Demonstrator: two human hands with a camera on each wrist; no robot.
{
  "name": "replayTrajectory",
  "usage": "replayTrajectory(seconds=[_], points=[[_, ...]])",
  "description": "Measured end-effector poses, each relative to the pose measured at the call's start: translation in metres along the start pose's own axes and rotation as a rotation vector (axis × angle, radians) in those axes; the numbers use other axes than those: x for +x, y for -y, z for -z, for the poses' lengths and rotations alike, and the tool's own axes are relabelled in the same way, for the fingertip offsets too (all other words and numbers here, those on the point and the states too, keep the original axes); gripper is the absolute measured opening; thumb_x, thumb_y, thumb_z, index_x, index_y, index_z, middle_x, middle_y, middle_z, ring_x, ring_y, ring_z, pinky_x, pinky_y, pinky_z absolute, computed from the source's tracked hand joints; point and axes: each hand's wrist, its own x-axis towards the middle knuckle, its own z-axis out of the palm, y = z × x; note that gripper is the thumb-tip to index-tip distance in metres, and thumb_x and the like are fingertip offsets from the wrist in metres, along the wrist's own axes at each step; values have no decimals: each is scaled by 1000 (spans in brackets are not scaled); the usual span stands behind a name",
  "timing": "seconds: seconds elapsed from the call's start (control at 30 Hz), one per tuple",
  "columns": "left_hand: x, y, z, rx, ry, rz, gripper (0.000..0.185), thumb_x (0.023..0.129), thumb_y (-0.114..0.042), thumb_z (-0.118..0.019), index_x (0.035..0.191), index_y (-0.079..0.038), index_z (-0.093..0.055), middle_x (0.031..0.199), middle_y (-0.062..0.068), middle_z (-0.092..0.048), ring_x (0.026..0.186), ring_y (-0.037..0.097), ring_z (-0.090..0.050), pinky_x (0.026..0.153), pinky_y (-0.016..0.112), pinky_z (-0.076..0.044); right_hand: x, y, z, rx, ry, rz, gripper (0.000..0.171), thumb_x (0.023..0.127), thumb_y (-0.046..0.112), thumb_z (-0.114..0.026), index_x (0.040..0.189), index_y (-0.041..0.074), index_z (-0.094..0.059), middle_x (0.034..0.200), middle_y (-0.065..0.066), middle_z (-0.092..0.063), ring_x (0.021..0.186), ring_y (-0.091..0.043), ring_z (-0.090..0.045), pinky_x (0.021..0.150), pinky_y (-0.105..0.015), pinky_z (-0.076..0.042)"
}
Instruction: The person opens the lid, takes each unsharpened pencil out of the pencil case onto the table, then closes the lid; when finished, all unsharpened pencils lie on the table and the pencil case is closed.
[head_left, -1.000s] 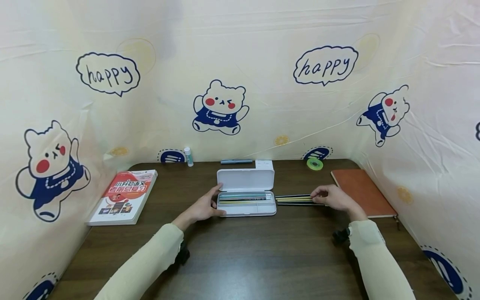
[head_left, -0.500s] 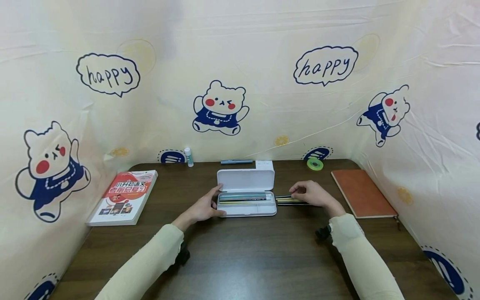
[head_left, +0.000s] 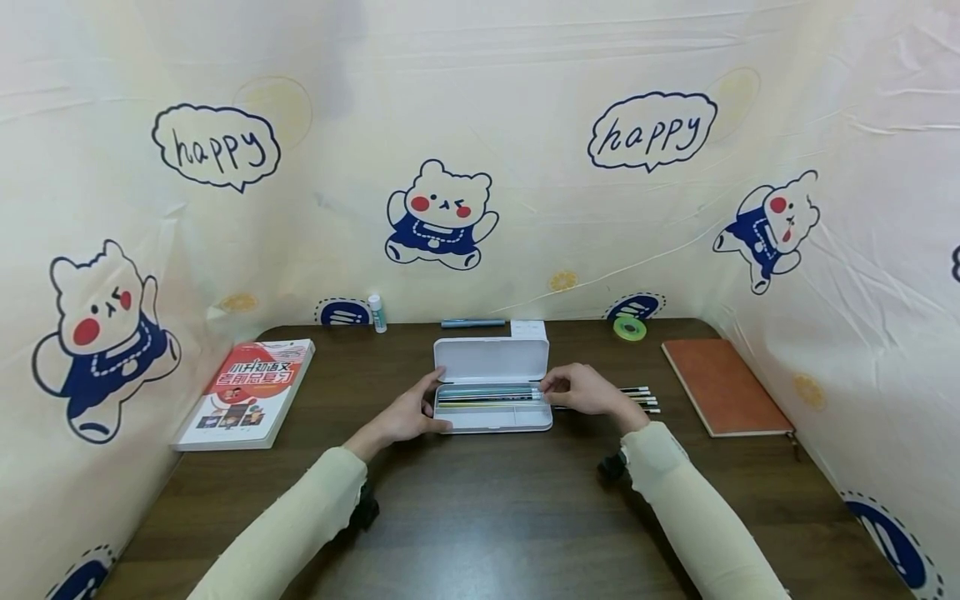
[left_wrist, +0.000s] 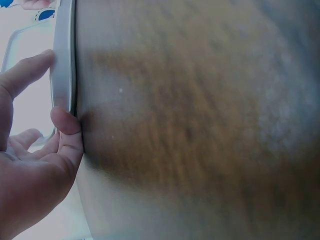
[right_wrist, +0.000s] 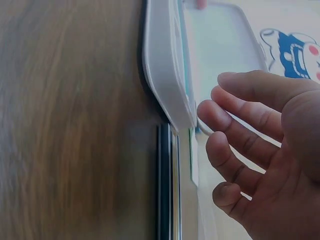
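A white pencil case (head_left: 495,423) lies with its lid (head_left: 491,360) raised, holding several pencils (head_left: 480,399). My left hand (head_left: 405,412) holds the case's left end, thumb at the front corner and a finger up by the hinge. In the left wrist view its fingertips rest against the case wall (left_wrist: 62,60). My right hand (head_left: 585,390) is over the case's right end, fingertips bent above the pencil ends. Nothing shows between its fingers (right_wrist: 240,132) in the right wrist view. Beneath that hand, more pencils (head_left: 641,400) lie on the table, partly hidden by it.
A red and white book (head_left: 247,392) lies at the left, a brown notebook (head_left: 727,387) at the right. Along the back edge are a glue stick (head_left: 378,315), a blue pen (head_left: 472,322), a small white block (head_left: 528,329) and a green tape roll (head_left: 629,328).
My right hand has moved left from the far end of the loose pencils to the case's right end, uncovering their white-tipped ends. The left hand and the case have stayed put.
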Motion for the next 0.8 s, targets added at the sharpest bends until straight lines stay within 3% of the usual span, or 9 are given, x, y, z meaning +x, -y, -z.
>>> replayTrajectory(seconds=[0.47,0.63,0.8], points=[[0,1,1,7,-1,-10,103,81,-26,-84,161,-23,-18,150,15,-46,87,16,-54,73,28,-45,14,10,-15,-100,102,-27,10,93,16,-70,100,18,-76,93,5,-71,82,-13,-57,81,-31,-51],[1,1,0,3,2,0,103,81,-26,-84,160,-24,-18,150,14,-46,86,17,-53,73,29,-45,16,14,-19,-144,125,-45,11,93,15,-69,101,18,-77,94,5,-71,82,-11,-57,82,-32,-51],[1,0,0,1,3,-1,102,82,-25,-83,160,-25,-19,149,14,-46,86,17,-53,74,29,-45,17,16,-20,-177,134,-5,13,94,12,-67,100,14,-77,97,1,-73,82,-11,-58,82,-33,-52]])
